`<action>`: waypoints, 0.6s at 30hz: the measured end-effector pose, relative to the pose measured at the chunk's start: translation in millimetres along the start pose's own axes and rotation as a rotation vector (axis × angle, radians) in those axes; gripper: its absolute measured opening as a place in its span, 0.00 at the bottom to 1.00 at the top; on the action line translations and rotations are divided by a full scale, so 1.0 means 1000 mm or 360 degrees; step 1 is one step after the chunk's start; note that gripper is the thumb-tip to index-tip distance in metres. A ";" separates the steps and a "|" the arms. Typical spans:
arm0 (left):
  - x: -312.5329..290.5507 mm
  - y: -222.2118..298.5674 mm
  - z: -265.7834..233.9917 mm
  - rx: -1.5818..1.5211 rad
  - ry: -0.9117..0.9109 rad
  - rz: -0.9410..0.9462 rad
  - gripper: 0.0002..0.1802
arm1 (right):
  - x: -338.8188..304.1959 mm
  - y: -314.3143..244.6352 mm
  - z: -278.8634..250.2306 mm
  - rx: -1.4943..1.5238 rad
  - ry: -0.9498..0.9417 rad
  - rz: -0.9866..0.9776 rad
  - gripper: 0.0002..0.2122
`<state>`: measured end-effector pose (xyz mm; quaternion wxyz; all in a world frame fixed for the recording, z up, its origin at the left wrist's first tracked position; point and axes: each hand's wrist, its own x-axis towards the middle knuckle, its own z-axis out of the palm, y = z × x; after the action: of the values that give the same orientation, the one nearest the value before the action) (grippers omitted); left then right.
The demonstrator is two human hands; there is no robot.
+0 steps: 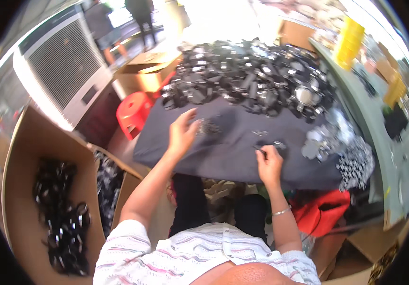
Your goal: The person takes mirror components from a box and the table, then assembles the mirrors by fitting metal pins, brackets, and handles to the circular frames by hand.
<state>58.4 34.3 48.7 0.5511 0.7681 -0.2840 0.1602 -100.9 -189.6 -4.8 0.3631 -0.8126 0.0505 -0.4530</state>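
Observation:
My left hand (183, 134) reaches over the dark cloth-covered table (166, 121), fingers apart, beside a small pile of tiny metal parts (209, 127). Nothing shows in its grasp. To the right, my right hand (270, 164) is closed in a pinch on a thin dark piece (258, 148), too blurred to name. Just beyond its fingers lies a small shiny ring-like part (278, 144). A few more tiny metal bits (260, 133) lie on the cloth farther off. Along the far side spreads a large heap of black banded pieces with shiny round parts (247, 76), resembling watches.
Bags of silvery discs (314, 145) and small patterned parts (355, 164) sit at the table's right end. An open carton (17, 190) of black pieces stands left, near a red stool (132, 111) and an air cooler (64, 61). A green-grey bench (373, 114) borders the right.

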 end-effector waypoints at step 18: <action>-0.328 -0.075 -0.362 0.2273 0.0670 -0.1361 0.10 | -0.001 0.007 0.005 0.0131 -0.0220 0.0136 0.05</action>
<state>-129.4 475.9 -67.9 -0.0104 0.9263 0.3070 0.2182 -96.2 -191.1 -11.7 0.4178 -0.8234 0.0412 -0.3817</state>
